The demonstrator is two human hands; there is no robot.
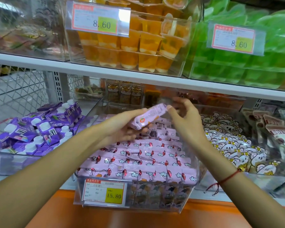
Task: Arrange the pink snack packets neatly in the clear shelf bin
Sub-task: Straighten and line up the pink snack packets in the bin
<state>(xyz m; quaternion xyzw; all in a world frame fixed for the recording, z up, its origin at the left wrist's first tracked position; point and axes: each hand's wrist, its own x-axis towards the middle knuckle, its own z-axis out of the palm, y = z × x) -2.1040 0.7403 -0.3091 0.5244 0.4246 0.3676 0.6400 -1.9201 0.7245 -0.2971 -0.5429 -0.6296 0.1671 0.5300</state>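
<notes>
A single pink snack packet (147,117) was held above the clear shelf bin (194,181), lifted clear of the rows already laid there, probably so that it could be turned the right way before being set down. The left hand (122,127) was grasping it from beneath, its fingers curled around the packet's lower end, while the right hand (186,119) was pinching the upper end between thumb and fingers; a two-ended hold of this kind would keep a soft wrapper flat and steady. Below, the pink packets in the bin (143,162) were lying in overlapping rows with their printed faces up, tidier toward the front wall than at the back, where a gap seemed to remain. A price label reading 15.80 (104,192) was fixed to the bin's front. Purple drink pouches (36,129) were piled in the bin to the left, and pale bear-printed packets (234,145) were heaped to the right. On the shelf above, orange jelly cups (130,46) were stacked.
</notes>
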